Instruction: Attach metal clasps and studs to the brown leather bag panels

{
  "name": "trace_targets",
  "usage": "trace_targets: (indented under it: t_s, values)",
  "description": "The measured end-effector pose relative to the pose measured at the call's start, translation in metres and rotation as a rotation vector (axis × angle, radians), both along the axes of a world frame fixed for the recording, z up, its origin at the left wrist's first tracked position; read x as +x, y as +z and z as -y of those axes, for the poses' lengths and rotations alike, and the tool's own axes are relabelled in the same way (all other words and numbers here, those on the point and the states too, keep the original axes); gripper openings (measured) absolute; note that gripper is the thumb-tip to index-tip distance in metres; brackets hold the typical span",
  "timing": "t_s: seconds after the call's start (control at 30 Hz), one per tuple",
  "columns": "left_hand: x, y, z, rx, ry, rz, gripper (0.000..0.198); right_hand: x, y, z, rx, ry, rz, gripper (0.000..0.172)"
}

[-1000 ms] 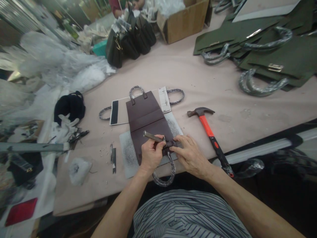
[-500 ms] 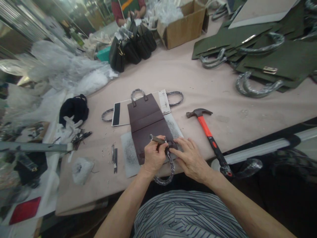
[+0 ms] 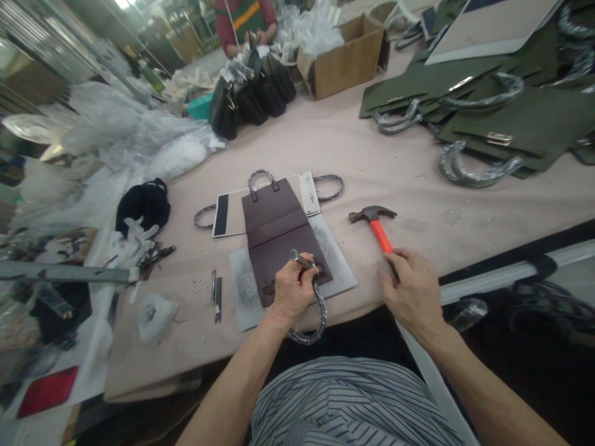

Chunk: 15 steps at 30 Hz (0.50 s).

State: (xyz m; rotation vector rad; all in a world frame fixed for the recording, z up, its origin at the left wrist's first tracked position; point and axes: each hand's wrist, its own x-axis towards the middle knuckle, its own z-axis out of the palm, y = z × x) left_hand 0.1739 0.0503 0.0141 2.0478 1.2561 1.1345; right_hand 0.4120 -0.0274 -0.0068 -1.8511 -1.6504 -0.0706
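Observation:
A dark brown leather bag piece (image 3: pixel 272 214) lies unfolded across a pale speckled board (image 3: pixel 246 288). My left hand (image 3: pixel 294 286) is closed around a short metal punch (image 3: pixel 301 259), held slanted over the piece's near right corner. The punch's lower tip is hidden by my fingers. A plastic-wrapped handle (image 3: pixel 320 316) loops from that near edge toward me, past the table edge. To the right, my right hand (image 3: pixel 413 288) is wrapped round the dark grip of a claw hammer (image 3: pixel 381 235), whose red-orange neck and metal head show beyond my fingers.
Left of the board lie slim metal tools (image 3: pixel 217 297) and a clear plastic bag (image 3: pixel 157 316). Dark green bag pieces (image 3: pixel 502 124) are piled at the back right. Black bags (image 3: pixel 251 93) and a cardboard box (image 3: pixel 346 59) stand at the back, near another person (image 3: pixel 246 25).
My right hand has left the leather piece and moved right onto the hammer's grip. My left hand keeps the punch at the same corner.

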Motion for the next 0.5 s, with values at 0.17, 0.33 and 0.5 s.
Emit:
trace_targets:
  t_s: [0.17, 0.33, 0.5]
  values:
    - [0.002, -0.001, -0.001, -0.02, -0.031, 0.006, 0.01, 0.029, 0.014, -0.023, -0.428, -0.158, -0.274, 0.021]
    - [0.002, -0.002, -0.001, -0.049, -0.046, -0.027, 0.013, 0.027, 0.047, -0.051, -0.732, -0.098, -0.936, 0.012]
    - [0.003, -0.003, -0.001, -0.1, -0.038, -0.011, 0.012, 0.01, 0.099, -0.042, -0.721, 0.01, -1.0, 0.025]
